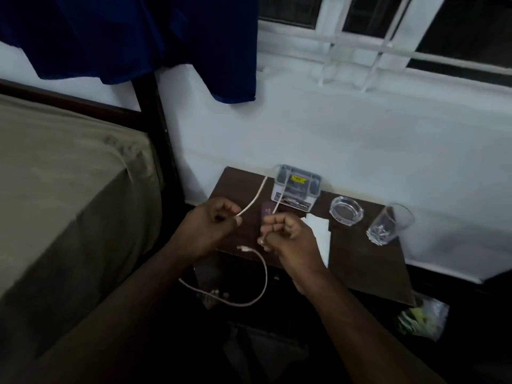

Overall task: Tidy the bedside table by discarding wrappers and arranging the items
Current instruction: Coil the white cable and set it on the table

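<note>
1. Nearest to me, a loose tail of the white charging cable (260, 275) hangs below the front edge of the bedside table (365, 261), curving down and ending in a small plug near the person's wrists.

2. Just above it, the right hand (288, 239) is clenched around a stretch of the cable, fingers curled in. The left hand (213, 225) pinches another stretch between thumb and fingertips. The two hands sit close together over the table's front half — the step looks like gathering the cable into a coil.

3. To do this well, I judge the left hand should feed even loops into the right, drawing the hanging tail up first so the plug does not catch on the table edge. Loops should stay loose, not kinked.

4. Behind the hands, partly hidden, lie a small dark purple object (266, 214) and a white sheet of paper (321, 231) flat on the wood.

5. Further back, the cable runs up in two strands toward a grey plastic organiser box (297, 187) with a yellow label, standing against the wall — pulling hard could drag it.

6. To the right stand a glass ashtray (346, 210) and a drinking glass (388, 225), well apart from the hands.

7. On the floor at far right lies a crinkled wrapper (424, 320).
</note>
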Demonstrator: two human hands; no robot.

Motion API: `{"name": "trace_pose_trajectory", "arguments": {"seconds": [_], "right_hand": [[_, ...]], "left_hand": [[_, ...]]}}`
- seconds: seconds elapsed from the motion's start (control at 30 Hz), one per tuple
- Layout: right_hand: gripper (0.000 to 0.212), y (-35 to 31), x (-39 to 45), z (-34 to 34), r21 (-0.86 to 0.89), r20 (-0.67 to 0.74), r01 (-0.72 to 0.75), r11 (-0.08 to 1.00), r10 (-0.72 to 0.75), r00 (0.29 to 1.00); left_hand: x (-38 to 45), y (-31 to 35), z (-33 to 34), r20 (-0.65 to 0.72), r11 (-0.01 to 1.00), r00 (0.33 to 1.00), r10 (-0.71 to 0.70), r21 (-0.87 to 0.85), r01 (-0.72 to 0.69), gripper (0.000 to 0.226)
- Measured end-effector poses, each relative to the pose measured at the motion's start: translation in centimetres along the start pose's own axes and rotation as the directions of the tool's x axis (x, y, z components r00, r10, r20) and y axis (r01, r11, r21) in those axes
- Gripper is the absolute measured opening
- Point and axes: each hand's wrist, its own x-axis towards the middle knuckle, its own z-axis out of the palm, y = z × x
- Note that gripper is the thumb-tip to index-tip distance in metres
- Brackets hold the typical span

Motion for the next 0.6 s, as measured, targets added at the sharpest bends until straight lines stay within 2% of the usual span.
{"name": "trace_pose_trajectory", "arguments": {"seconds": [0.13, 0.23, 0.3, 0.37, 0.43, 0.5, 0.6], "right_hand": [[0.037, -0.2, -5.1, -2.0, -0.007, 0.060, -0.016, 1.000, 0.016, 0.998], [0.045, -0.4, -7.9, -3.5, -0.007, -0.037, -0.005, 1.000, 0.004, 0.999], [0.051, -0.9, -9.0, -5.0, 0.180, -0.160, -0.106, 0.978, 0.135, 0.978], [0.057, -1.2, -9.7, -6.7, 0.471, -0.151, -0.199, 0.860, 0.300, 0.942], [0.056, -1.4, -10.3, -8.3, 0.590, -0.110, -0.240, 0.770, 0.372, 0.922], [0.048, -2.1, -10.9, -9.3, 0.535, -0.078, -0.272, 0.800, 0.367, 0.927], [0.034, -3.1, -11.7, -9.7, 0.456, -0.010, -0.274, 0.847, 0.313, 0.950]], "left_hand": [[-2.1, 5.1, 0.8, 0.090, 0.995, 0.991, 0.099, 0.011, -0.100, 0.006], [-2.9, 7.9, 0.9, 0.149, 0.984, 0.981, 0.123, 0.114, -0.140, 0.010], [-3.2, 8.9, 0.9, 0.208, 0.986, 0.976, 0.063, 0.139, -0.093, 0.013], [-3.7, 9.1, 1.0, 0.253, 0.993, 0.967, -0.004, 0.113, -0.026, 0.018], [-4.3, 8.9, 1.1, 0.296, 0.991, 0.955, -0.009, 0.131, -0.031, 0.022], [-5.0, 8.5, 1.4, 0.333, 0.989, 0.943, -0.014, 0.142, -0.036, 0.013], [-5.8, 8.8, 2.1, 0.316, 0.998, 0.949, -0.010, -0.061, 0.031, 0.027]]}}
